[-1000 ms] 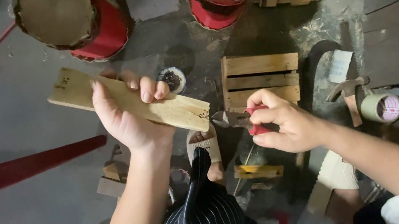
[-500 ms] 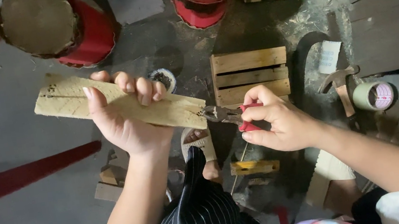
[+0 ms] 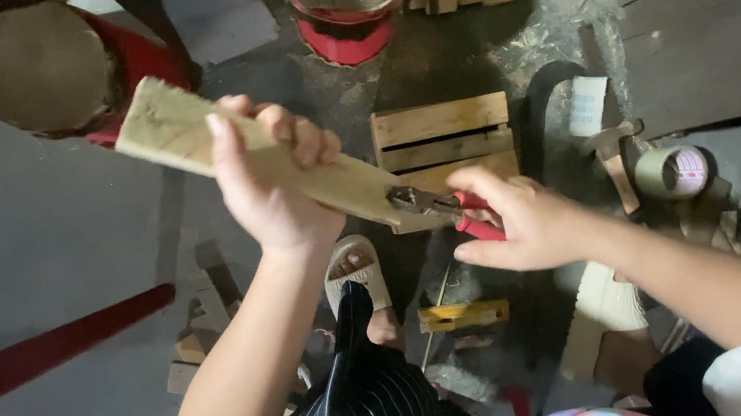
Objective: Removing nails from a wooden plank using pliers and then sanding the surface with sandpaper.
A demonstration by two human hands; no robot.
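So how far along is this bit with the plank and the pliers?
Already done: the left hand has the wooden plank lifted off the floor, tilted. In hand: the right hand holds red-handled pliers, their jaws at the plank's lower end. What they grip is too small to tell. Left: the pliers are not yet clear of the wood.

1. Plank (image 3: 281, 158): pale raw wood, rough grain, matt.
2. Pliers (image 3: 436, 204): dull grey metal head, glossy red plastic handles.
3. Small crate (image 3: 443, 139), 3 o'clock of plank: unfinished wood slats.
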